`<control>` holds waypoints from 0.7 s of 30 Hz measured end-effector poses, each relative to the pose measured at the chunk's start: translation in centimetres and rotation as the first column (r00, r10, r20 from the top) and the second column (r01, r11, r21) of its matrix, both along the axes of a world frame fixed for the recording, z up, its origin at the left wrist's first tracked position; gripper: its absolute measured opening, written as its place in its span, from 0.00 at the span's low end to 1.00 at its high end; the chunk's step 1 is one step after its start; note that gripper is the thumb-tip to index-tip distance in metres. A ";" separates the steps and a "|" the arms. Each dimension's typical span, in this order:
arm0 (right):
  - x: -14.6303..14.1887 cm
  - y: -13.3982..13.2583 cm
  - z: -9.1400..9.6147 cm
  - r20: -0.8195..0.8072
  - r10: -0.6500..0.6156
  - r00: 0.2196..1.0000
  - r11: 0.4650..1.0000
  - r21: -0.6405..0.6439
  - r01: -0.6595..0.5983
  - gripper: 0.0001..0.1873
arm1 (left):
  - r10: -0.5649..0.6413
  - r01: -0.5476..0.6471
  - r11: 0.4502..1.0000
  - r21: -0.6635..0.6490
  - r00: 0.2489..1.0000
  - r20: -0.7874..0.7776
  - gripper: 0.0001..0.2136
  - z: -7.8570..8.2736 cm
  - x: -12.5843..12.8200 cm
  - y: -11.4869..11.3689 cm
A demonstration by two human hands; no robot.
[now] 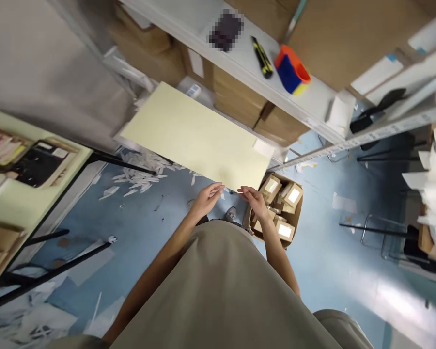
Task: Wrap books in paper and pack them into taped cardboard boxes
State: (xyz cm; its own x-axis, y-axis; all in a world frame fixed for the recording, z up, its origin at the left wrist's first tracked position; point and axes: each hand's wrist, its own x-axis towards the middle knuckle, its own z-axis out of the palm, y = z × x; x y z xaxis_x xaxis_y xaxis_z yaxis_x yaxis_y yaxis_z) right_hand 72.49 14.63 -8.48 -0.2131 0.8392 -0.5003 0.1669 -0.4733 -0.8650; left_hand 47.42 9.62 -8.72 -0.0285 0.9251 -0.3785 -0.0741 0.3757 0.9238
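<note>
My left hand [208, 198] is at the near edge of a pale yellow tabletop [196, 133], with its fingers loosely stretched inward and nothing visible in them. Facing it, my right hand [255, 199] is by the same edge near the right corner, fingers slightly bent and also without a visible object. A gap separates the two hands. Whether the fingertips touch the edge I cannot tell. Toward the tabletop's right end lies a white paper slip [263, 147]. Beside my right forearm, an open carton [298, 206] on the floor holds several small labelled brown boxes [293, 195].
Above the tabletop runs a grey shelf [203, 41] bearing a yellow-black utility knife [262, 57] and an orange-blue holder [292, 70]. Brown cartons [236, 94] stand behind. Paper scraps [141, 172] litter the blue floor. Another table [39, 203] with trays is at left.
</note>
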 end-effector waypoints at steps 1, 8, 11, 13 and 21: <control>-2.3 0.6 0.7 0.001 0.036 0.999 0.999 0.014 -0.036 0.40 | 0.030 -0.030 0.999 0.026 1.000 0.000 0.35 0.5 -1.7 -0.1; -17.7 2.8 4.8 -0.044 0.277 0.960 0.956 0.111 -0.270 0.37 | 0.270 -0.265 0.956 0.123 0.963 -0.027 0.25 4.0 -14.2 -2.5; -23.4 2.8 5.7 -0.057 0.357 0.932 0.929 0.123 -0.348 0.36 | 0.402 -0.399 0.908 0.131 0.916 -0.003 0.25 5.0 -18.4 -4.0; -26.8 2.9 6.0 -0.060 0.420 0.905 0.904 0.119 -0.412 0.36 | 0.493 -0.489 0.863 0.128 0.870 0.006 0.27 5.2 -20.7 -4.9; -38.3 5.9 5.1 -0.050 0.642 0.765 0.766 0.076 -0.638 0.36 | 0.718 -0.717 0.696 0.040 0.695 -0.031 0.29 3.6 -27.8 -7.5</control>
